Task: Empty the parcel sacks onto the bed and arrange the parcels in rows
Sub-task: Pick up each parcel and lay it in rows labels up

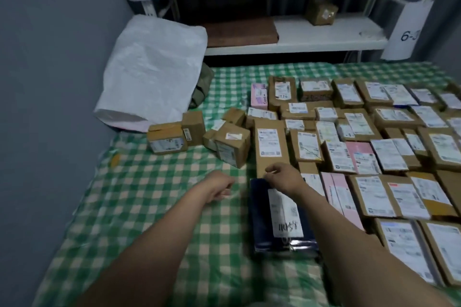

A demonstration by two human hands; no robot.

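Parcels in brown cardboard and pink wrapping [361,137] already lie in rows over the right half of the green-and-white checked bed [149,207], from about twelve to four o'clock. A white woven sack [152,67] lies flat and seemingly empty at ten o'clock. Just beside it, several small brown cardboard boxes [199,134] sit loose and tilted, not yet in any row, so I judge the task well past half.

The right hand [283,177] rests on the far end of a dark blue plastic mailer [279,217], fingers curled together; whether it pinches the mailer, I cannot tell. The left hand [220,185] is loosely closed on nothing.

Open room remains at seven to nine o'clock, up to the grey wall [50,82].
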